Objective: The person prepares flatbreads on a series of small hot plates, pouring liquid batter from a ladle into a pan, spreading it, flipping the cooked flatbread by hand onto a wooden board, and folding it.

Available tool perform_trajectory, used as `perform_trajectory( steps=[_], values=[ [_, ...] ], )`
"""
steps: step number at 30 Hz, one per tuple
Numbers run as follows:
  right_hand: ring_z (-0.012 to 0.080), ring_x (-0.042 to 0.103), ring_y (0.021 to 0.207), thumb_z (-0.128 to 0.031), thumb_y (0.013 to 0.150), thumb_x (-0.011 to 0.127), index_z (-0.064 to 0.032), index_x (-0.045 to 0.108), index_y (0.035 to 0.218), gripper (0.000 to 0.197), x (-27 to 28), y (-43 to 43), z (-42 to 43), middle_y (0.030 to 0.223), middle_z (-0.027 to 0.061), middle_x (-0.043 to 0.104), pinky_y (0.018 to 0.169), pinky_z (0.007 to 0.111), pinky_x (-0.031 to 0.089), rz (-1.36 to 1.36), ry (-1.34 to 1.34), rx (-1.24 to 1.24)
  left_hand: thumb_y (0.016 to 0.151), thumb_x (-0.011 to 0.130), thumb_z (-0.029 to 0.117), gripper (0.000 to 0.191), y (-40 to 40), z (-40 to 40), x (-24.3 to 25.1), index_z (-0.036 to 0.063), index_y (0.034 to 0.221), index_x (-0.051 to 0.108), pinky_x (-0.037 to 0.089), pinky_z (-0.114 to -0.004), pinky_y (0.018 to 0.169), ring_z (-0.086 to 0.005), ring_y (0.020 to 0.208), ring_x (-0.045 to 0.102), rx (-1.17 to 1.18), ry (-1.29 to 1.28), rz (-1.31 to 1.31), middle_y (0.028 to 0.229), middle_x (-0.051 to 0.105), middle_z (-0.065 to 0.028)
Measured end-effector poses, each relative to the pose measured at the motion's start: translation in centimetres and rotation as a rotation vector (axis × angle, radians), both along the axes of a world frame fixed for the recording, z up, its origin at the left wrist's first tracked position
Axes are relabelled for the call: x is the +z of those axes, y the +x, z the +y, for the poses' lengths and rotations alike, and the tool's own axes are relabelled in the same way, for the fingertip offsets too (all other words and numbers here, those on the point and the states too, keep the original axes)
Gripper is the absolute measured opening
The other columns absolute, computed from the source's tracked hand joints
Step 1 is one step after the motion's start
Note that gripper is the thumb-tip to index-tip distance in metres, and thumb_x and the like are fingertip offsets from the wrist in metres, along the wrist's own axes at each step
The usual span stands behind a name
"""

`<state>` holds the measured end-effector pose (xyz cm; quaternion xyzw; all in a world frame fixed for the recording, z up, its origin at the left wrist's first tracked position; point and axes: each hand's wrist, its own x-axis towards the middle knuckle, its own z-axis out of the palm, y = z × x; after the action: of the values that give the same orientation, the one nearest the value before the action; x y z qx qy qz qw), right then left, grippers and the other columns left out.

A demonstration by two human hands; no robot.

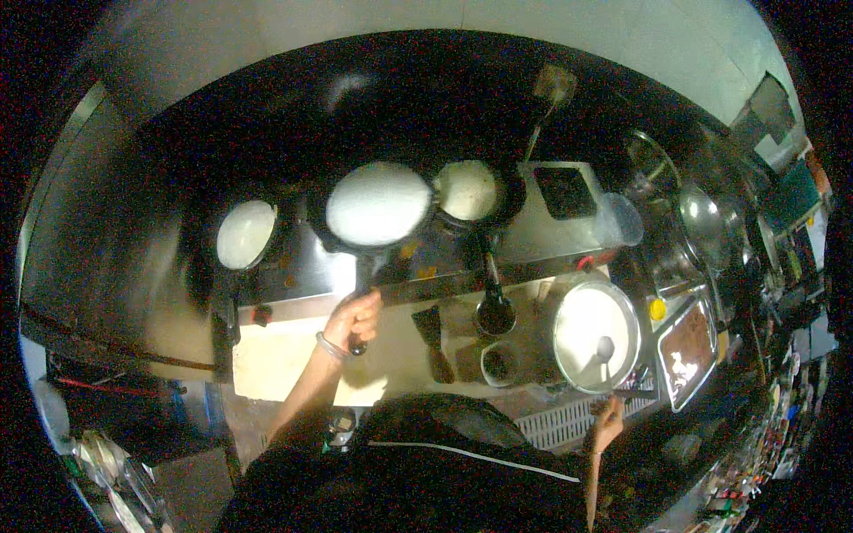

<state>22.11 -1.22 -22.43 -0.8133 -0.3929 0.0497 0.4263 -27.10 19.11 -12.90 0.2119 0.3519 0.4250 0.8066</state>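
My left hand [354, 320], with a bangle on its wrist, grips the black handle of a frying pan [380, 203] whose inside is covered with a white layer. At the lower right my right hand [608, 416] holds the end of a ladle [605, 346], its bowl over a large round container of white batter [576, 323]. To the left of the held pan, a smaller pan [246, 234] also has a white round in it. A third pan [470, 190], just to the right, holds a cream-coloured round.
A dark brush [433, 343] and two small containers [496, 316] [500, 365] are on the pale counter. A rectangular tray [688, 350] with brown contents stands right of the batter. Red stove knobs [585, 264] line the front edge. A clear bowl [620, 218] is behind.
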Motion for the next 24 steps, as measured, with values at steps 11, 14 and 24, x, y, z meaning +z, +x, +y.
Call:
perform_trajectory(
  steps=[11, 14, 24],
  values=[
    [0.0229, 0.058, 0.087, -0.022, 0.088, 0.047, 0.0032, 0.051, 0.110, 0.034, -6.6, -6.0, 0.5, 0.099, 0.0142, 0.059, 0.069, 0.029, 0.049, 1.239, 0.083, 0.195, 0.086, 0.052, 0.019, 0.030, -3.6, 4.7, -6.9, 0.0181, 0.060, 0.036, 0.017, -0.021, 0.034, -0.0032, 0.035, 0.024, 0.117, 0.060, -0.012, 0.048, 0.028, 0.0091],
    [0.0230, 0.058, 0.089, -0.022, 0.088, 0.047, 0.0028, 0.050, 0.111, 0.033, 4.7, -14.1, 6.3, 0.103, 0.0149, 0.058, 0.069, 0.030, 0.049, 1.154, -0.397, 0.503, 0.085, 0.053, 0.020, 0.033, -3.8, 4.9, -8.2, 0.0176, 0.058, 0.034, 0.019, -0.022, 0.036, -0.0049, 0.036, 0.024, 0.096, 0.053, 0.006, 0.047, 0.028, 0.0075],
    [0.0253, 0.056, 0.092, -0.022, 0.089, 0.045, 0.0002, 0.049, 0.114, 0.034, -9.4, -23.2, 14.9, 0.109, 0.0151, 0.054, 0.071, 0.035, 0.049, 0.764, -0.673, 1.120, 0.084, 0.054, 0.036, 0.030, -2.2, 4.1, -5.6, 0.0073, 0.090, 0.050, 0.029, -0.026, 0.043, -0.0110, 0.043, 0.033, 0.226, -0.024, 0.010, 0.054, 0.035, 0.0039]
  ],
)
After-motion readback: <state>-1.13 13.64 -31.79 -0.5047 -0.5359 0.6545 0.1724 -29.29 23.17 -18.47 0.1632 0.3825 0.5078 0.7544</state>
